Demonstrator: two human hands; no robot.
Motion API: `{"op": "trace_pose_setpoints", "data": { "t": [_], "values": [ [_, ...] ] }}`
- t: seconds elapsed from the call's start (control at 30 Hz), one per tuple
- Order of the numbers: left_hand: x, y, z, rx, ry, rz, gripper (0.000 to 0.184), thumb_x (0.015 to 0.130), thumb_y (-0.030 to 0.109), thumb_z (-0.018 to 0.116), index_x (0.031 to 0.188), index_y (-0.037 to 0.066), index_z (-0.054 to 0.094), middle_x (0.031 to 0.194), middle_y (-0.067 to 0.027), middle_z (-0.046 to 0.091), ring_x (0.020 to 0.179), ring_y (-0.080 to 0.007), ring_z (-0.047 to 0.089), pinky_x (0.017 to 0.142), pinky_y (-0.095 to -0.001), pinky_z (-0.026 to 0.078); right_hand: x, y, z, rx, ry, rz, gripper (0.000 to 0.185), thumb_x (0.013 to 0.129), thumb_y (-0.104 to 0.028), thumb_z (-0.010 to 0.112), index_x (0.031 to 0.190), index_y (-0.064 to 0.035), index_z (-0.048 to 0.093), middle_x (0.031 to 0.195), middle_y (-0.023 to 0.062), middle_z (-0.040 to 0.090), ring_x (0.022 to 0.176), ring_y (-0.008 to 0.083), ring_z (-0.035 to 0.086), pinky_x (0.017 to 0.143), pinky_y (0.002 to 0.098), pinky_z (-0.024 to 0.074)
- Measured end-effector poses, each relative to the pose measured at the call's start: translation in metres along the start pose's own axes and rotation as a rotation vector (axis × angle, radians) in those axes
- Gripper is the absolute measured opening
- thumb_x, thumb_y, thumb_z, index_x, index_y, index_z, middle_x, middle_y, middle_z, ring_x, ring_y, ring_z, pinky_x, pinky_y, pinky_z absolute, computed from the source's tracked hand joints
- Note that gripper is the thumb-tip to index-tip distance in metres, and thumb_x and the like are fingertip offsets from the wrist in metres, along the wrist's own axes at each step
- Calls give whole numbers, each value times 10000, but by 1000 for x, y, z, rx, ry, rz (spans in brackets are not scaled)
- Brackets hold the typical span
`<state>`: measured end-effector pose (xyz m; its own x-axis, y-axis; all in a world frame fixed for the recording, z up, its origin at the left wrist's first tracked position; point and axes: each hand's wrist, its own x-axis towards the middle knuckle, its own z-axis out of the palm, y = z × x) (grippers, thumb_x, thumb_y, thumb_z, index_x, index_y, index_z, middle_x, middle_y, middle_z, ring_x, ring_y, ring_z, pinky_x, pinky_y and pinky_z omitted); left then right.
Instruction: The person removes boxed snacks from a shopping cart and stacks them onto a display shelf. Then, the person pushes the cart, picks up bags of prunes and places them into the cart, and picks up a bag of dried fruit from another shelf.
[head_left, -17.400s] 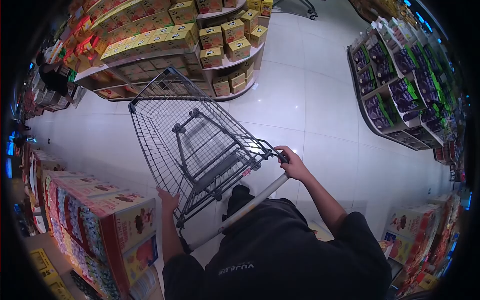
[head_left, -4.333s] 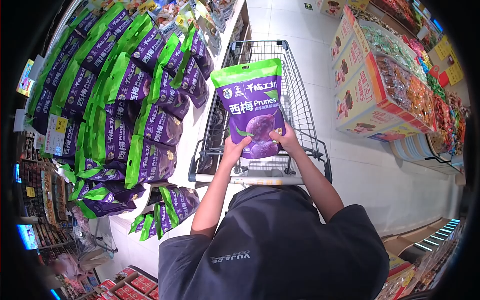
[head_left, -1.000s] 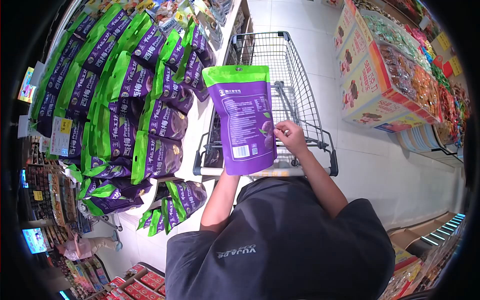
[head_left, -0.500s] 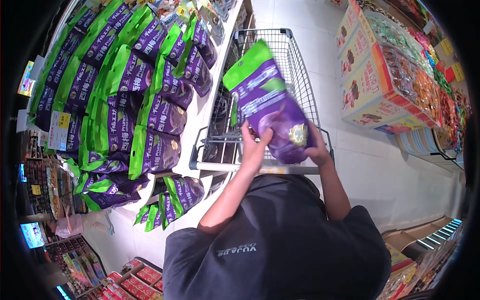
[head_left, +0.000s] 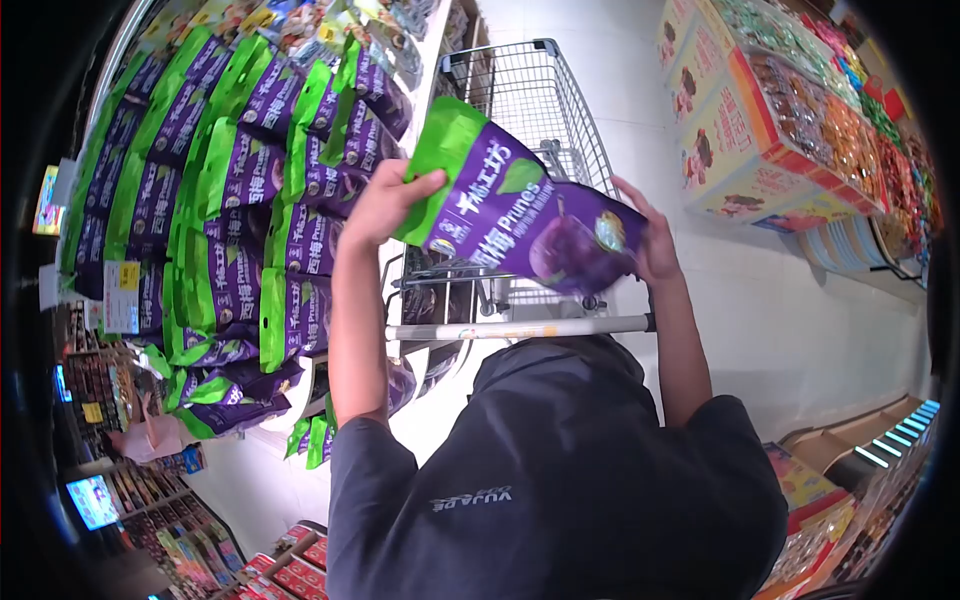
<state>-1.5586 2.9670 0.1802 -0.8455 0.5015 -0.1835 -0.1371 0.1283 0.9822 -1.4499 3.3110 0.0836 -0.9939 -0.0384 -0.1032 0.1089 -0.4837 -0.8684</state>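
A purple and green bag of prunes [head_left: 530,205] is held out over the shopping cart [head_left: 530,90], its printed front facing me. My left hand [head_left: 388,203] pinches the green top of the bag, thumb on the front. At the other end, my right hand [head_left: 655,235] grips the bottom edge, its fingers partly hidden behind the bag. The bag lies tilted, green end to the upper left. Below it runs the cart's handle [head_left: 520,329].
Rows of similar prune bags [head_left: 240,170] fill the shelf on the left, with a price tag [head_left: 121,297] in front. On the right stands a cardboard display [head_left: 745,130] of wrapped sweets. Pale floor tiles [head_left: 740,330] lie between. Another person [head_left: 150,435] is at the far left.
My left hand has moved from the bag's lower side up to its green top. The bag has turned from nearly upright to more sideways, and my right hand has risen with its bottom end.
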Motion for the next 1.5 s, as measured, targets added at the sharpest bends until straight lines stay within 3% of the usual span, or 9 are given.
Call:
{"op": "trace_pose_setpoints", "data": {
  "t": [0.1,0.33,0.43,0.57,0.73,0.97,1.27,1.4,1.5],
  "values": [
    [8,16,8,153,60,90,198,928,131,593,986,-42,669,807,15,660,706,-42,562,627,-231,449,5,23,-21,-516,285,-23,445,956,-351,446,1314,-90,486,1211,78,581,1032,155,553,866,294,441],
    [89,-70,-3,424,409,-1,285,903,231,631,856,-50,633,594,18,508,563,-48,397,499,-284,319,-59,60,-2,-1246,-202,-47,420,869,-403,589,1127,-74,634,1085,153,643,981,289,622,822,383,493],
    [117,-116,-3,396,468,-60,279,904,229,627,860,-46,641,604,6,526,570,-60,415,517,-288,346,-58,48,0,-1305,-402,298,408,849,-428,596,1028,-69,677,946,167,672,893,332,640,769,406,503],
    [145,-182,2,607,554,-259,277,873,299,637,967,43,682,776,-159,674,707,-249,643,677,-391,465,-53,38,0,-1320,-488,307,400,831,-432,597,810,-48,709,719,170,653,705,358,633,677,449,490],
    [165,-264,14,644,570,-439,277,882,309,615,1012,73,678,908,-226,665,900,-393,638,777,-461,472,-54,47,-11,-1429,-518,279,374,823,-415,604,650,-91,679,594,148,614,582,330,606,590,407,476],
    [166,-336,37,667,668,-534,257,894,283,597,1033,88,689,960,-225,667,938,-406,628,804,-476,474,-56,34,-16,-1420,-478,260,362,805,-376,612,579,-94,622,510,116,555,501,317,568,510,411,443],
    [179,-343,38,649,413,-721,440,861,331,602,1202,54,610,1129,-241,626,1075,-370,601,924,-423,466,-44,23,-24,-1408,-494,278,345,800,-387,626,610,-100,621,550,109,580,571,310,595,546,421,454],
    [175,-289,30,792,98,-671,508,822,433,637,1179,73,633,1085,-205,657,1059,-343,615,910,-412,475,-36,20,-31,-1340,-483,414,355,786,-412,644,642,-88,641,600,110,614,617,305,612,603,418,468],
    [125,-186,25,899,242,-456,504,848,444,599,1193,77,622,1102,-149,663,1033,-331,622,875,-412,485,-31,18,-40,-1312,-515,393,353,792,-410,642,664,-81,648,624,110,625,623,301,612,610,415,466]
  ]
}}
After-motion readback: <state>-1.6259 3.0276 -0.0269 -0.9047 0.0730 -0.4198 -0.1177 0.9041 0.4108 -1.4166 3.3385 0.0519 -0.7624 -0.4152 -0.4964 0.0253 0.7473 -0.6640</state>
